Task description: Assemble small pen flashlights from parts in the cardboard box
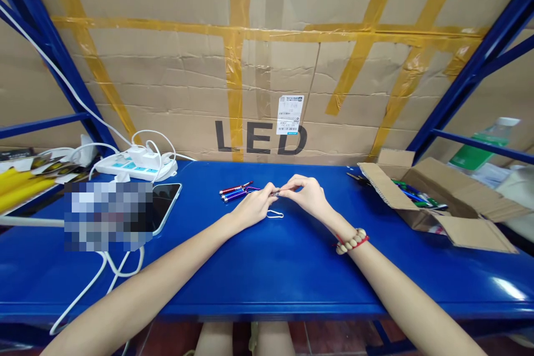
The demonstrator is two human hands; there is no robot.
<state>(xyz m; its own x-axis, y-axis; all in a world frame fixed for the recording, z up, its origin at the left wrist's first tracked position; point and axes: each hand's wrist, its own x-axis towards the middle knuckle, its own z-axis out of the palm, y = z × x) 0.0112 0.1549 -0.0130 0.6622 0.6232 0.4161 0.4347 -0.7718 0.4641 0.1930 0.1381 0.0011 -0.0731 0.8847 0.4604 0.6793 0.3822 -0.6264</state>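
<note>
My left hand and my right hand meet over the middle of the blue shelf table, fingertips pinching one small metallic pen-like item between them. A thin white cord loop hangs from it onto the table below my hands. Just left of my left hand lie a few small pens, red and blue, side by side. A bead bracelet is on my right wrist.
An open cardboard box with more pens sits at the right. A phone, a white power strip with chargers and white cables lie at the left. Taped cardboard marked LED forms the back wall. Yellow items lie far left.
</note>
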